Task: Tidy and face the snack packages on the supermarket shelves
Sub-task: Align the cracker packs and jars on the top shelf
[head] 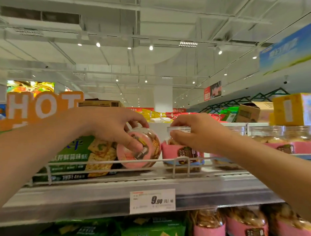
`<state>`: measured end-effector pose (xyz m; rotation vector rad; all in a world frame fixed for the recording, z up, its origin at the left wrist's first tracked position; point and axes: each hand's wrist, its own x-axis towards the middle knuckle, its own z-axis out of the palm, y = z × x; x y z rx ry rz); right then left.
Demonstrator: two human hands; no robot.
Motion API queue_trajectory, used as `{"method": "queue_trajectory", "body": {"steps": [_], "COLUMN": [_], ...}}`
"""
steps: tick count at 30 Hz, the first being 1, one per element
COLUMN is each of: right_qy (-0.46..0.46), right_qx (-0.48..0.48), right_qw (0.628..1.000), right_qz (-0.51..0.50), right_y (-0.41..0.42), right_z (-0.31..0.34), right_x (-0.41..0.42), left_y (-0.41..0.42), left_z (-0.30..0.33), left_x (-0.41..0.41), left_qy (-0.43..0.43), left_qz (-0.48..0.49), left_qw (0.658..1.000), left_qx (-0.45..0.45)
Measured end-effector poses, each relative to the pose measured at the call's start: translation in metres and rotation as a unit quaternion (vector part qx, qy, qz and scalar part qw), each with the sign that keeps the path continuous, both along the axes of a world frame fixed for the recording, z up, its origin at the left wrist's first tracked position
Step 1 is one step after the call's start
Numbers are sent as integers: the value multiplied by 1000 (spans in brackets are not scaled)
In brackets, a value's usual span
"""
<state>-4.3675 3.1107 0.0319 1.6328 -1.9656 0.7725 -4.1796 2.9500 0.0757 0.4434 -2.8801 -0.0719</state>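
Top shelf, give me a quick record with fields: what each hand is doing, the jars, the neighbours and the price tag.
left hand: grips tilted jar, its lid end turned toward the camera
right hand: pinches lid of upright jar
jar labels: pink
left neighbour: green cracker pack
right neighbours: more jars, upright
shelf front: white wire rail
price tag: 9.00

Small print on price tag (152, 201) blurred, only 9.00 readable. Right hand (197, 132) hides lid and upper side of upright jar (183, 154). Lower-shelf green packs (109, 231) cut by bottom edge. Orange HOT sign (41, 107) partly behind left forearm.
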Motion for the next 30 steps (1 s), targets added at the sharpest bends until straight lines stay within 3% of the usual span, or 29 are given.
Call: {"method": "queue_trajectory", "body": {"steps": [9, 14, 19, 21, 26, 30], "right_qy": [-6, -5, 2, -2, 3, 1], "right_qx": [-18, -21, -22, -19, -44, -37], "right_qw": [999, 999, 1000, 1000, 999, 999], "right_qz": [36, 31, 21, 23, 26, 22], "right_y": [-3, -5, -5, -4, -4, -4], "right_z": [-1, -5, -6, -7, -10, -8], "right_x": [-7, -10, -10, -9, -10, -8], "left_y": [-22, -19, -8, -9, -11, -7], "left_z": [15, 9, 4, 2, 12, 16], "left_x": [-23, -31, -35, -40, -36, -36], "left_qy": [71, 91, -14, -13, -4, -59], "left_qz": [-24, -30, 6, 12, -16, -17], "left_qw": [981, 989, 1000, 1000, 994, 991], "left_qx": [178, 117, 20, 3, 112, 116]}}
